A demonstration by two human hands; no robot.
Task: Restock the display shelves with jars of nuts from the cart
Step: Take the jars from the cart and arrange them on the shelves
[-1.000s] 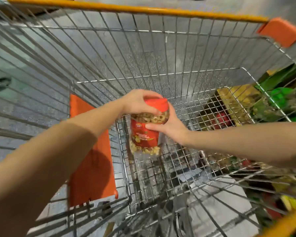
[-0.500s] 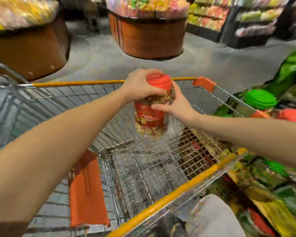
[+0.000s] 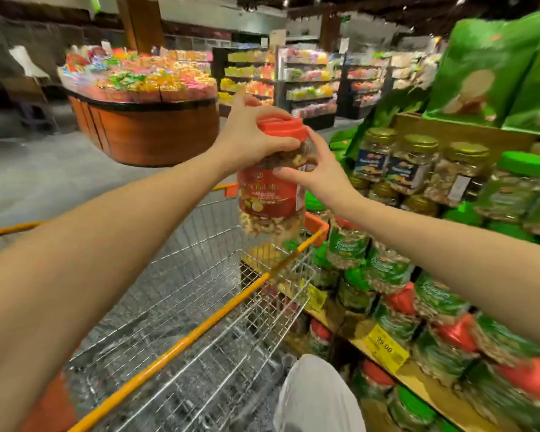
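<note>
Two hands share one load, a clear jar of mixed nuts (image 3: 272, 194) with a red label, held in mid-air. Far to the left of the jar, across open floor, stands a round wooden sweets bin (image 3: 144, 132). Below and to the left of the jar is the wire cart (image 3: 175, 344). The jar hangs above the cart's far corner, with nothing under its base.

The left hand (image 3: 250, 141) curls over the jar's red lid (image 3: 281, 127) and shoulder. On the jar's right side, the right hand (image 3: 318, 173) pinches the upper wall with thumb and fingertips.

Just to the right of the jar, the display shelves (image 3: 387, 341) are crowded. Gold-lidded jars (image 3: 412, 163) stand at about the jar's height. Green-labelled jars (image 3: 387, 269) are stacked below them.

Both grips sit high on the jar, so the risk is probably a slip. The smooth wall could slide through the light pinch, or a loose lid could give under the weight. The jar would then fall onto the cart's rim or the floor. Swinging it to the right also risks knocking the tightly stacked jars. The shelf area is blurred, so a free slot cannot be made out.
</note>
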